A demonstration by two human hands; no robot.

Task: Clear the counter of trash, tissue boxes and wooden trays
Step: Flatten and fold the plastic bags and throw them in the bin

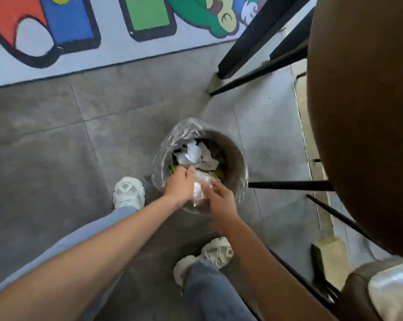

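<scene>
Both hands — left hand (178,183), right hand (220,200) — hold crumpled clear plastic trash (201,187) with bent fingers, at the round lined bin's (238,158) six o'clock edge.

The grey tiled floor (56,140) carries a round waste bin (238,156) lined with clear plastic, standing near black stool legs (291,185). A colourful printed rug (117,49) lies along the far edge. Two pale sneakers (128,192) stand just beside the bin.
</scene>
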